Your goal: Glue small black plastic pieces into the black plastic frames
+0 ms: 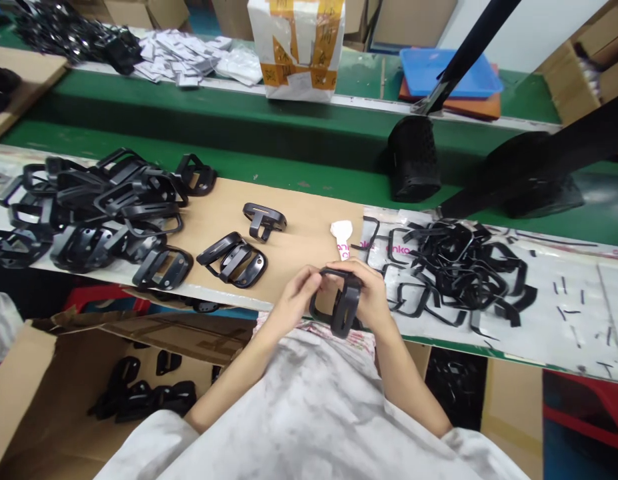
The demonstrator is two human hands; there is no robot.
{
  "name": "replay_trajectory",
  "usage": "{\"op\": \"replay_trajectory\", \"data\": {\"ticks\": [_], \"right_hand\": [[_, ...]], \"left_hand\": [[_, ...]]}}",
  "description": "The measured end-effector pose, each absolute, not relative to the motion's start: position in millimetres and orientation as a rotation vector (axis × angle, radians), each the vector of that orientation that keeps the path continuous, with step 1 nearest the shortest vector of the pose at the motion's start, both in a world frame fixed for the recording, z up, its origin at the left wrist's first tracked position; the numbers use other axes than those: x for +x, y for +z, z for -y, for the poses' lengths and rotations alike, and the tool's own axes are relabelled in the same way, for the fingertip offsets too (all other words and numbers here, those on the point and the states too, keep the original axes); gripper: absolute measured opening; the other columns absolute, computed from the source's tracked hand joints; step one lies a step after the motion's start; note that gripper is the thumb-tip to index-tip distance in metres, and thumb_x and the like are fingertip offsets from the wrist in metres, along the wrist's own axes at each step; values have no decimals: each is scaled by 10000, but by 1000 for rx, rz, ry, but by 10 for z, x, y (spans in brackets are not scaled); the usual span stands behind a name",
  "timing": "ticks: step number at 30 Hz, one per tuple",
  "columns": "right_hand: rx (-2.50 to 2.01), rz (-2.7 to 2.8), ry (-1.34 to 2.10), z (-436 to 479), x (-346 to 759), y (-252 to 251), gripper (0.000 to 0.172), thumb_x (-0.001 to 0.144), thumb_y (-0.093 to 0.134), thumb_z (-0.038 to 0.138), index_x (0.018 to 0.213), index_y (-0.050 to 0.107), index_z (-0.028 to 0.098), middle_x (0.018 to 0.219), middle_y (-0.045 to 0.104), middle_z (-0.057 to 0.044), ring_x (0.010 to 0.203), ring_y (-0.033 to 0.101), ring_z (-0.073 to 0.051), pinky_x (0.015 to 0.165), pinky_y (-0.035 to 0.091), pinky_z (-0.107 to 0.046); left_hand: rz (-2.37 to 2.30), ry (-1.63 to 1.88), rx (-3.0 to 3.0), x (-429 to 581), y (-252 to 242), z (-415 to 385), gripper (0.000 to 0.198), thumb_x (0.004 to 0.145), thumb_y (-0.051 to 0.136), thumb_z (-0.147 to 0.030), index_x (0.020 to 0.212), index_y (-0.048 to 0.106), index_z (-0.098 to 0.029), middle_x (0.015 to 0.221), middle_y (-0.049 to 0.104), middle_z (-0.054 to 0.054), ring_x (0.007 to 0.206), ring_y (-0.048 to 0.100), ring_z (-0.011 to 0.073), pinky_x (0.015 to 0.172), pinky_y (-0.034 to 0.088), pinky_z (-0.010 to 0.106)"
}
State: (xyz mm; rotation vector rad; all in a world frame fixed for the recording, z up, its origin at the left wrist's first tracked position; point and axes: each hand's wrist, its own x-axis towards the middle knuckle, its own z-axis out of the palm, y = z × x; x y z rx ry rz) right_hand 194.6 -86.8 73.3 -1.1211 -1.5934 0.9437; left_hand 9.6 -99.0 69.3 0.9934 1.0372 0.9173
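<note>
Green workbench [189, 143] with cardboard strip [299, 213] on top, black plastic frames [89, 213] piled at left.
Both hands hold one black plastic frame [345, 308] just off the bench edge: left hand [299, 300] pinches its top bar between fingers and thumb, right hand [366, 293] curls around its side. Loose black strips [453, 267] lie on plastic sheet [579, 313] just beyond the right hand.

black plastic frame [345, 307], green bench [189, 113], blue tray [421, 70], orange-taped white parcel [296, 50]
</note>
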Motion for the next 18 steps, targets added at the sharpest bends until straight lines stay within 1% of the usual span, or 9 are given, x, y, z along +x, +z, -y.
{"op": "replay_trajectory", "data": {"ticks": [2,5,7,8,11,13,14,15,18], "right_hand": [[-1179,1564,856,857,1975,738,156,980,740,304,1125,796,292,1042,790,-52,917,740,-221,826,597,-366],[-1194,1593,826,834,1977,775,175,966,755,287,1134,803,301,1033,792,-49,898,737,-222,820,605,-372],[-1152,1652,860,818,1950,791,190,976,737,273,1151,803,310,1027,781,-48,932,737,-226,851,610,-380],[-1139,1670,867,811,1934,788,204,984,720,264,1165,800,313,1064,770,-53,992,736,-231,901,608,-391],[-1208,1642,850,812,1912,707,362,998,679,259,1352,718,324,1350,674,-87,1299,647,-255,1133,529,-443],[-1298,1542,860,849,1923,595,506,1008,660,284,1506,585,327,1505,575,-108,1412,571,-266,1200,482,-472],[-1332,1500,875,882,1931,528,538,1013,652,297,1539,540,321,1526,559,-117,1420,565,-269,1201,484,-481],[-1357,1479,889,923,1938,459,525,1018,641,302,1533,537,311,1520,565,-123,1413,572,-270,1197,491,-489],[-1432,1610,874,1064,1954,272,378,1023,601,260,1398,644,279,1524,572,-127,1453,541,-286,1246,438,-531]], "left_hand": [[-1219,777,1315,28,657,984,399,944,686,-577,855,616,-195,767,583,-10,721,516,157,682,382,266],[-1324,513,1594,-36,615,948,423,956,660,-535,713,570,-202,616,516,-24,584,462,147,586,264,277],[-1315,429,1678,-55,592,893,460,983,610,-516,650,569,-201,572,519,-4,550,483,159,576,239,288],[-1314,416,1708,-66,578,856,472,992,594,-506,631,575,-202,557,525,7,540,499,168,576,242,292],[-1332,443,1738,-136,503,720,447,994,583,-445,620,617,-202,572,607,51,573,597,217,597,313,295],[-1379,549,1684,-209,414,630,355,952,632,-391,655,666,-201,651,687,81,671,673,264,637,393,303],[-1404,621,1646,-244,359,592,299,925,659,-365,676,687,-203,688,712,87,726,696,284,666,432,314],[-1427,695,1610,-275,301,560,254,903,678,-343,690,699,-207,710,724,86,772,707,300,696,463,328],[-1438,828,1553,-309,151,495,205,879,681,-297,687,691,-225,705,708,69,825,702,311,758,511,369]]}}
